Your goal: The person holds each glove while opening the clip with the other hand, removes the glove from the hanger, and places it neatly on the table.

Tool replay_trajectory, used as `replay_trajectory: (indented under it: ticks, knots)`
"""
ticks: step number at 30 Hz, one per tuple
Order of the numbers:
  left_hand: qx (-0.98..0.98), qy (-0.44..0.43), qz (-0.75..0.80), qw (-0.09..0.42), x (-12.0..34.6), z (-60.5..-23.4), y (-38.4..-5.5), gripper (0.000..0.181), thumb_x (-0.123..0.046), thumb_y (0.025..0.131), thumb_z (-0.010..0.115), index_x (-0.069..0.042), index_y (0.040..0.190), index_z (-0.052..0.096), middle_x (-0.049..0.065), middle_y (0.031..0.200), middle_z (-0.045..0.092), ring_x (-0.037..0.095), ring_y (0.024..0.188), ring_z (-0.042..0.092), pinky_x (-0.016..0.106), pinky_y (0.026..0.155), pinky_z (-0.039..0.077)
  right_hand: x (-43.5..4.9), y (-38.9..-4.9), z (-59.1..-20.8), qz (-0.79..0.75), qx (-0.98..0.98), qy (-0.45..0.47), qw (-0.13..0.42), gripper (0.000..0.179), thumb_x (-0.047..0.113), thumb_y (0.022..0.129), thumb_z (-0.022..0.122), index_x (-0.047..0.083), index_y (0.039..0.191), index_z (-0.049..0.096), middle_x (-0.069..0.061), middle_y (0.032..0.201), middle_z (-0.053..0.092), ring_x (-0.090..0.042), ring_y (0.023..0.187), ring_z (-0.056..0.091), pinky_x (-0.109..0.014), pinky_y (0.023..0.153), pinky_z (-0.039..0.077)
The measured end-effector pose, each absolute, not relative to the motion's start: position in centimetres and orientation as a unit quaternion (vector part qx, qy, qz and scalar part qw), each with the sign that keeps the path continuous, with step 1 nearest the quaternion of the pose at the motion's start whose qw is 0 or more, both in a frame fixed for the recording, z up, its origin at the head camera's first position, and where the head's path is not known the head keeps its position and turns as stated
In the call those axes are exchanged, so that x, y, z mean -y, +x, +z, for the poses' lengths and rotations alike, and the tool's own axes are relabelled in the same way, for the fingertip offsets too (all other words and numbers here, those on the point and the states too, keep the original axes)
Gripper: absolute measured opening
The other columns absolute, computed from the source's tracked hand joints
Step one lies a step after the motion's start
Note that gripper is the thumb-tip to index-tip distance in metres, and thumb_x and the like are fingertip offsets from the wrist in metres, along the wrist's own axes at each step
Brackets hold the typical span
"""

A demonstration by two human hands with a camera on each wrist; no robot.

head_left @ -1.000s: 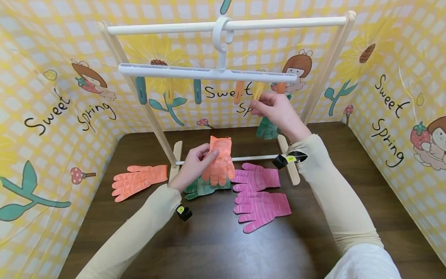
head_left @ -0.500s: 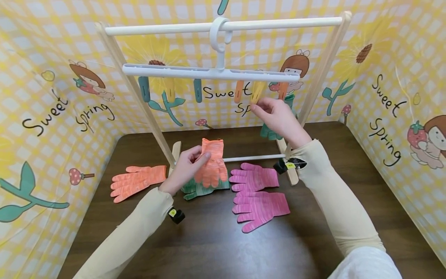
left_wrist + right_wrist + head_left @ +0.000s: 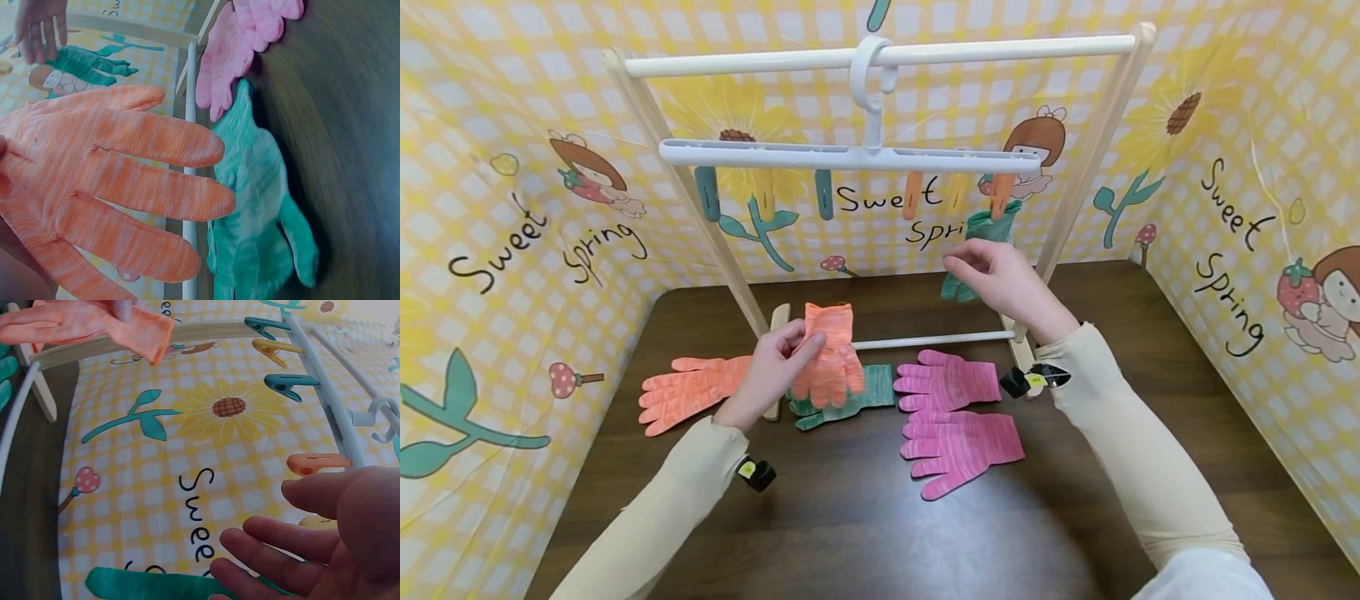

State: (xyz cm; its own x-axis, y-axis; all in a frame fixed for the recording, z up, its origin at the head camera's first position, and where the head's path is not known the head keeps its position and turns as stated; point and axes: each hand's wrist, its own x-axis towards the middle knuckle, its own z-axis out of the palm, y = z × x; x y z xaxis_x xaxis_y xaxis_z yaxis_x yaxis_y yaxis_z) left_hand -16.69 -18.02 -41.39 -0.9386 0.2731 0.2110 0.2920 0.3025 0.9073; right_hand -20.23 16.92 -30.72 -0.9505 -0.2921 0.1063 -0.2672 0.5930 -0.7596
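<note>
My left hand (image 3: 772, 364) pinches an orange knit glove (image 3: 830, 350) near its cuff; the glove's fingers hang down over a green glove (image 3: 874, 387) on the table. In the left wrist view the glove's fingers spread across the picture. My right hand (image 3: 1006, 279) is just below the yellow clip (image 3: 958, 194), holding nothing, its thumb and fingers apart in the right wrist view. Behind it a second green glove (image 3: 988, 227) hangs from the orange clip (image 3: 1002, 196) at the right end of the white hanger (image 3: 775, 155); my right hand partly hides it.
The hanger hooks over the top bar of a wooden rack (image 3: 737, 62). More clips hang along it, among them a teal clip (image 3: 707, 194) at the left end. On the dark table (image 3: 880, 525) lie another orange glove (image 3: 692, 392) and two pink gloves (image 3: 962, 450).
My right hand has let go of the yellow clip and dropped below it. My left hand has carried the orange glove to the left and slightly down. More of the hanging green glove shows.
</note>
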Motion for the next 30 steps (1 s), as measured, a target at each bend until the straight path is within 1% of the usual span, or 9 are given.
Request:
replay_trajectory:
  ticks: [3, 7, 9, 14, 17, 21, 26, 28, 30]
  knots:
    - [0.813, -0.166, -0.559, 0.01, 18.9, -41.2, -16.3, 0.012, -0.013, 0.106, 0.061, -0.004, 0.105, 0.068, -0.002, 0.059, 0.041, 0.016, 0.054, 0.035, 0.028, 0.054, 0.029, -17.3, -19.8, -31.3, -0.423, -0.892, -0.155, 0.027, 0.038, 0.033, 0.108, 0.058, 0.005, 0.131, 0.068, -0.017, 0.123, 0.07, -0.03, 0.109, 0.065, -0.045, 0.092, 0.051]
    - [0.823, -0.155, -0.547, 0.021, 19.6, -40.1, -15.2, 0.017, -0.01, 0.106, 0.06, -0.002, 0.091, 0.062, -0.003, 0.059, 0.038, 0.015, 0.053, 0.034, 0.028, 0.053, 0.03, -17.9, -19.3, -32.0, -0.416, -0.896, -0.151, 0.037, 0.039, 0.035, 0.107, 0.059, 0.006, 0.132, 0.067, -0.015, 0.122, 0.071, -0.03, 0.111, 0.065, -0.048, 0.094, 0.052]
    - [0.825, -0.152, -0.544, 0.027, 19.9, -39.3, -14.6, 0.019, -0.009, 0.106, 0.06, 0.0, 0.089, 0.06, -0.003, 0.059, 0.038, 0.014, 0.053, 0.034, 0.028, 0.054, 0.03, -18.2, -19.0, -32.3, -0.415, -0.896, -0.151, 0.041, 0.04, 0.036, 0.107, 0.059, 0.006, 0.133, 0.067, -0.014, 0.123, 0.071, -0.029, 0.113, 0.065, -0.049, 0.097, 0.052]
    - [0.834, -0.144, -0.531, 0.04, 20.7, -38.2, -13.4, 0.014, -0.01, 0.105, 0.062, 0.001, 0.098, 0.065, -0.003, 0.062, 0.041, 0.015, 0.054, 0.037, 0.029, 0.052, 0.032, -18.8, -18.6, -33.2, -0.417, -0.894, -0.153, 0.053, 0.04, 0.035, 0.107, 0.06, 0.005, 0.133, 0.067, -0.014, 0.128, 0.069, -0.03, 0.118, 0.065, -0.052, 0.101, 0.051]
    - [0.841, -0.135, -0.522, 0.047, 21.4, -38.1, -13.1, 0.016, -0.013, 0.105, 0.062, 0.0, 0.096, 0.065, -0.002, 0.061, 0.04, 0.016, 0.053, 0.037, 0.03, 0.052, 0.033, -19.0, -18.4, -33.9, -0.418, -0.893, -0.158, 0.057, 0.038, 0.032, 0.107, 0.06, 0.005, 0.132, 0.067, -0.015, 0.127, 0.07, -0.031, 0.118, 0.065, -0.052, 0.101, 0.052]
    - [0.844, -0.121, -0.52, 0.048, 22.5, -38.3, -12.8, 0.02, -0.014, 0.105, 0.063, -0.002, 0.089, 0.059, -0.001, 0.061, 0.038, 0.017, 0.053, 0.037, 0.032, 0.052, 0.033, -19.4, -18.2, -34.6, -0.416, -0.893, -0.165, 0.053, 0.035, 0.029, 0.107, 0.061, 0.003, 0.13, 0.068, -0.016, 0.124, 0.071, -0.033, 0.116, 0.066, -0.053, 0.1, 0.052]
    - [0.855, -0.117, -0.503, 0.055, 23.8, -38.1, -12.2, 0.022, -0.013, 0.105, 0.063, -0.003, 0.088, 0.056, 0.0, 0.061, 0.036, 0.017, 0.053, 0.036, 0.032, 0.053, 0.033, -20.0, -17.8, -35.2, -0.405, -0.898, -0.165, 0.05, 0.035, 0.029, 0.107, 0.06, 0.003, 0.129, 0.069, -0.016, 0.124, 0.072, -0.033, 0.113, 0.067, -0.053, 0.098, 0.053]
    - [0.863, -0.116, -0.487, 0.068, 24.6, -39.0, -12.4, 0.017, -0.011, 0.104, 0.064, -0.003, 0.09, 0.058, -0.001, 0.061, 0.036, 0.016, 0.052, 0.036, 0.032, 0.051, 0.032, -20.2, -17.7, -35.4, -0.404, -0.898, -0.168, 0.051, 0.035, 0.029, 0.107, 0.06, 0.003, 0.129, 0.069, -0.016, 0.124, 0.072, -0.033, 0.113, 0.067, -0.053, 0.097, 0.053]
    - [0.87, -0.121, -0.47, 0.087, 25.5, -39.9, -12.7, 0.017, -0.01, 0.103, 0.066, -0.005, 0.089, 0.059, -0.001, 0.061, 0.036, 0.014, 0.052, 0.034, 0.031, 0.051, 0.03, -20.4, -17.6, -35.5, -0.403, -0.898, -0.169, 0.054, 0.035, 0.029, 0.107, 0.06, 0.003, 0.129, 0.069, -0.016, 0.125, 0.071, -0.033, 0.113, 0.067, -0.053, 0.097, 0.054]
